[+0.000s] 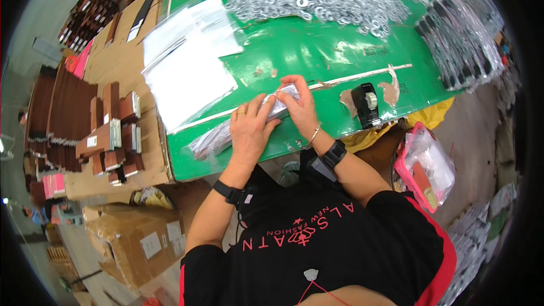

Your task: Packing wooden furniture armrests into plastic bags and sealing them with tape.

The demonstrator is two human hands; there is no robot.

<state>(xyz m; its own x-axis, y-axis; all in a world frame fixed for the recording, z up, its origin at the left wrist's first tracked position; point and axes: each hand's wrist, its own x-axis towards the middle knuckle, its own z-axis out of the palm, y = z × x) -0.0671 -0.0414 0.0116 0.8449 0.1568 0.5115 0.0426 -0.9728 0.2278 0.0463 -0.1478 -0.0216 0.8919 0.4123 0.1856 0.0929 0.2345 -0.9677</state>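
Note:
On the green tabletop, near its front edge, lies a long, narrow bundle wrapped in clear plastic, slanting up to the right. My left hand is wrapped over its middle, fingers curled and thumb along the near side. At the upper right end, my right hand pinches the plastic with thumb and fingers, close to the left fingertips. What the plastic encloses is hard to make out through the glare. To the right of my right hand stands a black tape dispenser with a roll of clear tape.
Loose metal washers are heaped at the back. White sheets in plastic sleeves lie left. Bagged metal parts are stacked at the right edge. Brown slats pile up on the left table, with a cardboard box below. A pink-edged bag hangs lower right.

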